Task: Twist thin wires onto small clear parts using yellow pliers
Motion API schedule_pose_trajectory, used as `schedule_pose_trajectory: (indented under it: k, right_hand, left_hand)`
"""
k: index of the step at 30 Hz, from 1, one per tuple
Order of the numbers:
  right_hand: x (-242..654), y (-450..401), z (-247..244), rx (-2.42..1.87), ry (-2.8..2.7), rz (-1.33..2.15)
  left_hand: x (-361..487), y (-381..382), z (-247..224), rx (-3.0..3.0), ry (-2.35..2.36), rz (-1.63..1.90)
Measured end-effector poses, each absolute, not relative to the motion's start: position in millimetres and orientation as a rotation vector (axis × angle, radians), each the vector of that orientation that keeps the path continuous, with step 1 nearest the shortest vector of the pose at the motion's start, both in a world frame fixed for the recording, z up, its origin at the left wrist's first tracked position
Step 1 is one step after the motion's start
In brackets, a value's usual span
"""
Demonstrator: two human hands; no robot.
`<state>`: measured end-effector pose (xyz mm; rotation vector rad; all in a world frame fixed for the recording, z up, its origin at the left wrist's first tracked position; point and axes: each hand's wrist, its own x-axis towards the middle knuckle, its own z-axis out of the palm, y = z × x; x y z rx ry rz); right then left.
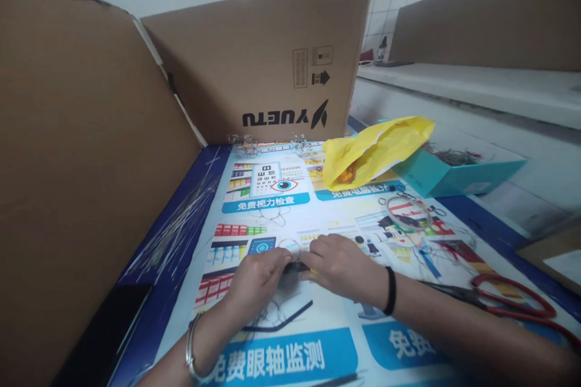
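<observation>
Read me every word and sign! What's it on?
"YUETU", upside down, plus arrow: cardboard panel
"免费视力检查": poster
"免费电脑验…", partly covered: poster
"免费眼轴监测": poster
"免费…", rest hidden: poster
Too small/blurred: panel labels, eye chart, poster heading, teal box's label

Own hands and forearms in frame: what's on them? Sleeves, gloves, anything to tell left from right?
No gloves; no sleeves in view on either forearm. Left hand: shiny silver-coloured bangle around the wrist. Right hand: plain black band around the wrist, with no marking visible on it. Bangle versus band tells them apart.
</observation>
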<state>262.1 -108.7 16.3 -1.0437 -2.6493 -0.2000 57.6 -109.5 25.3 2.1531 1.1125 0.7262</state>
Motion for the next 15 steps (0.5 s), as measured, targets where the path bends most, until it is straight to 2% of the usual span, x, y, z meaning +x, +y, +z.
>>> schedule_pose_trajectory:
  k: [7,15]
  right_hand:
    - [266.3,-99.8,14.0,-1.151,-2.443,-0.037]
    - [269.5,-93.5,7.3,-1.210,-2.292,0.125]
  left_hand:
    - [48.8,-92.8,22.3,1.701,1.282,0.968]
    - [48.3,-88.7,20.7,1.751,1.226,1.079]
